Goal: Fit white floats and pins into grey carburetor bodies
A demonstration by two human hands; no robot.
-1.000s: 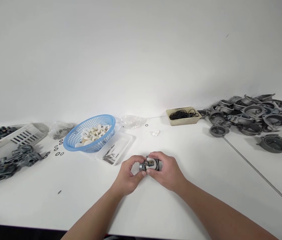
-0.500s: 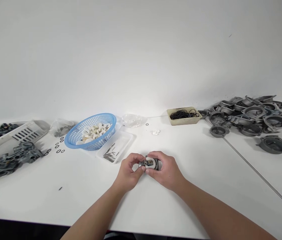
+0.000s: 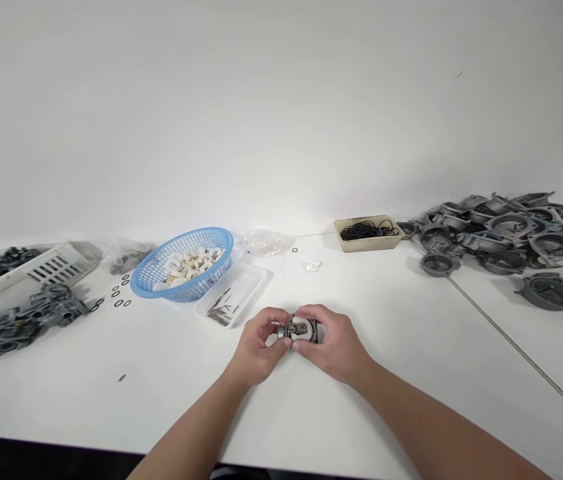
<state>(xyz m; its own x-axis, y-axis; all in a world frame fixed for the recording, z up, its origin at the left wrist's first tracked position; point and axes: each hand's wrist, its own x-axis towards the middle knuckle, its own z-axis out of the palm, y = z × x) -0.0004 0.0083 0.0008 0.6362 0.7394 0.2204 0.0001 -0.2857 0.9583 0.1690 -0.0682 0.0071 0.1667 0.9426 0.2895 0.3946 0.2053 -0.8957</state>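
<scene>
Low in the middle of the head view, a small grey metal part (image 3: 291, 328) with a white curved piece (image 3: 303, 337) on it is held between both hands. My left hand (image 3: 260, 345) grips its left end, thumb in front and fingers behind. Around its right side, my right hand (image 3: 332, 341) is closed in the same way, its thumb and fingers at the white piece. The fingertips of the two hands nearly meet. Parts of the metal piece are hidden by the fingers.
A blue basket (image 3: 228, 257) of white pieces overlaps a clear tray (image 3: 256, 280) with thin pins. Behind stand a plastic bag (image 3: 266, 243) and a beige box (image 3: 368, 245) of black rings. Grey metal bowls (image 3: 511, 227) are heaped right; metal castings (image 3: 56, 307) and a white crate (image 3: 64, 263) lie left.
Both hands keep their hold on the metal part. The part and its white piece look slightly turned or tilted; the whole view has shifted a little.
</scene>
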